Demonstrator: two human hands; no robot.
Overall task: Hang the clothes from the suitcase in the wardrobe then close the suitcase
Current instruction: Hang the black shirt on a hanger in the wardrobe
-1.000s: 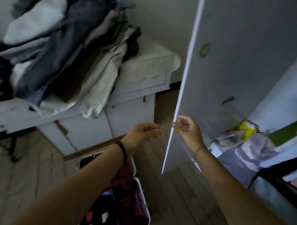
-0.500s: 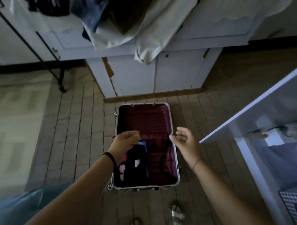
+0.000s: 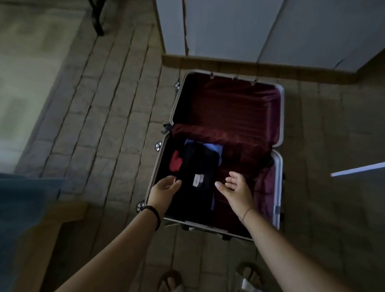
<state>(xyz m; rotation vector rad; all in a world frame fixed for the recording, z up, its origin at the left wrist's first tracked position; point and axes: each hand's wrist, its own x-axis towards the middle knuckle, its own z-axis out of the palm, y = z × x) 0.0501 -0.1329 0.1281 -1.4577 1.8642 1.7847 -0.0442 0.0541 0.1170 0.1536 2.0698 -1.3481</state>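
Observation:
An open suitcase [image 3: 279, 171] with a silver frame and dark red lining lies on the floor in front of me. In its near half lies a folded black garment [image 3: 197, 168] with a white label, on top of a light blue garment [image 3: 213, 148] and beside a red one [image 3: 175, 164]. My left hand [image 3: 164, 190] hovers at the black garment's left edge with its fingers relaxed. Just to the garment's right, my right hand [image 3: 236, 188] is spread open. Neither hand holds anything. The wardrobe door edge [image 3: 362, 169] shows at the far right.
A white cabinet [image 3: 225, 26] stands behind the suitcase. A blue-covered bed with a wooden frame [image 3: 18, 215] is at the lower left. My sandalled feet [image 3: 203, 283] are on the tiled floor just before the suitcase. A dark furniture leg [image 3: 97, 16] stands at the upper left.
My view has swung from the wardrobe door down to the suitcase. My right hand has let go of the door, and both hands have dropped to the black garment.

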